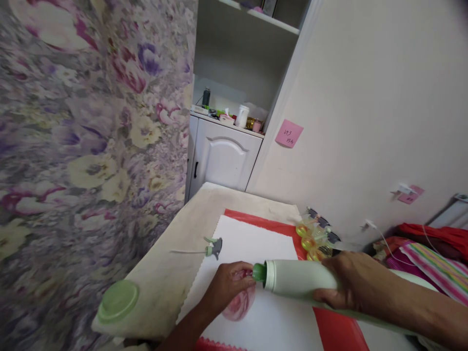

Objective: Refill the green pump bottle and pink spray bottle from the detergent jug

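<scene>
My left hand (226,283) is closed around the neck of a clear pink bottle (239,306), which stands on a white sheet (252,239). My right hand (345,280) grips a large pale green bottle (298,278), tipped almost level with its mouth to the left. Its darker green pouring spout (259,272) meets the top of the pink bottle by my left fingertips; whether liquid is flowing I cannot make out. Left of my hands lies a grey and green spray head (215,247) with a thin tube. A round green cap (118,301) rests at the table's near left corner.
Red material (256,220) shows under the white sheet on the pale table (164,273). Clear and yellow bottles (309,239) are grouped at the right edge. A floral curtain (98,146) hangs at left, a white cabinet (224,158) stands behind, and folded cloths (427,263) lie at right.
</scene>
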